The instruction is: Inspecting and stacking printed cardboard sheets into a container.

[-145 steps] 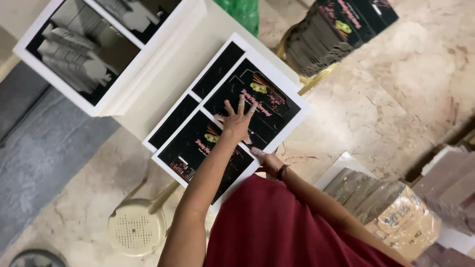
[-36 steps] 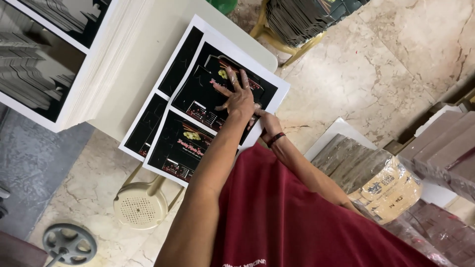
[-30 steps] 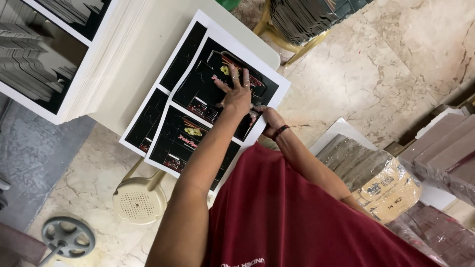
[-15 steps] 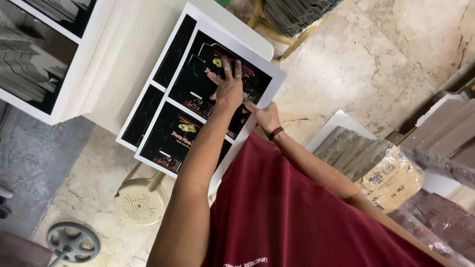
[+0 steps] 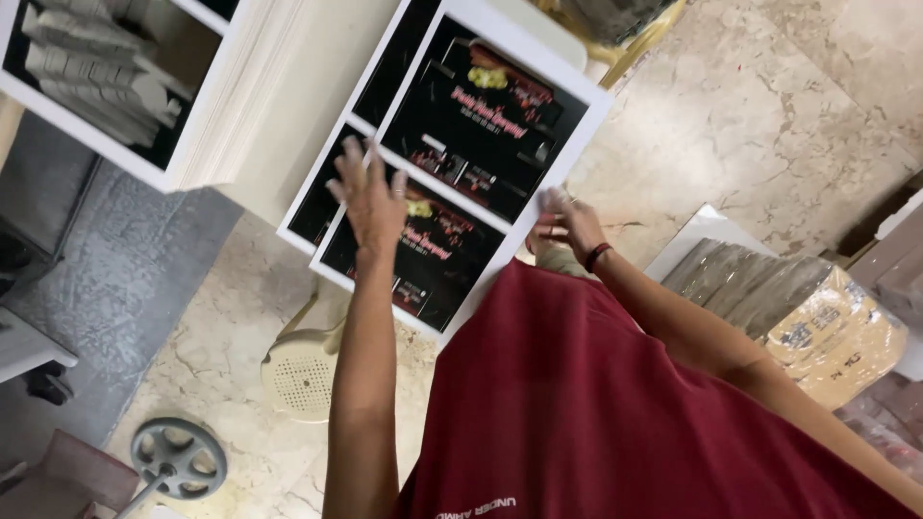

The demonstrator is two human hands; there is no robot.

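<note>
L hand (image 5: 370,197) is spread flat, fingers fanned, over the lower black printed sheet (image 5: 423,255) at about 8 o'clock of the stack on the white desk (image 5: 308,106). R hand (image 5: 567,221) pinches the corner of the top sheet (image 5: 481,120), which lies toward 12 o'clock. Looks like the step is sliding the top sheet off the pile; next move prob. needs L hand pressing down while R draws it clear w/o creasing. Around: stacked white boards (image 5: 144,86) at 10 o'clock, wrapped bundle (image 5: 808,312) at 3, plastic stool (image 5: 303,370) at 7. Nothing blocks the sheet's path.
</note>
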